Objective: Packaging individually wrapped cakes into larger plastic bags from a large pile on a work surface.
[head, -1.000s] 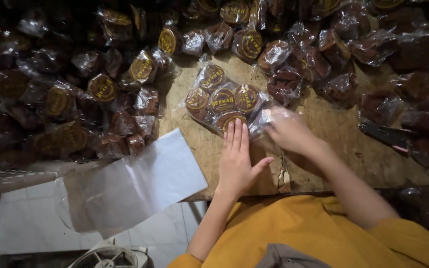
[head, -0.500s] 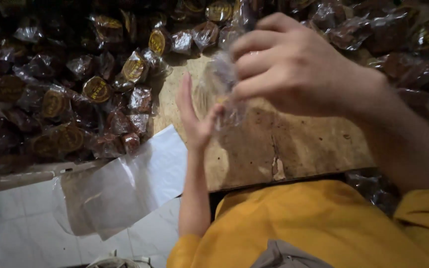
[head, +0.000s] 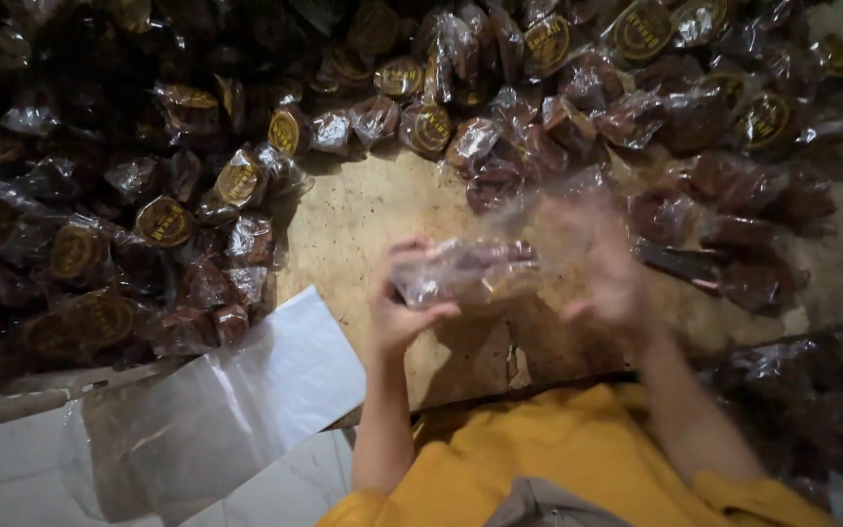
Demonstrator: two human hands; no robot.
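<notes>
Packet, clear and crinkly with brown sweets inside, sits above the wooden board, pinched at its end by the left hand, the blurry right hand gripping its other end, looking light and slippery, while dark packets with round gold labels lie all around.

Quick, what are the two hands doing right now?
Left hand: closed on the clear crinkly plastic packet of dark brown pieces.
Right hand: blurred beside the packet; grip cannot be told.
</notes>
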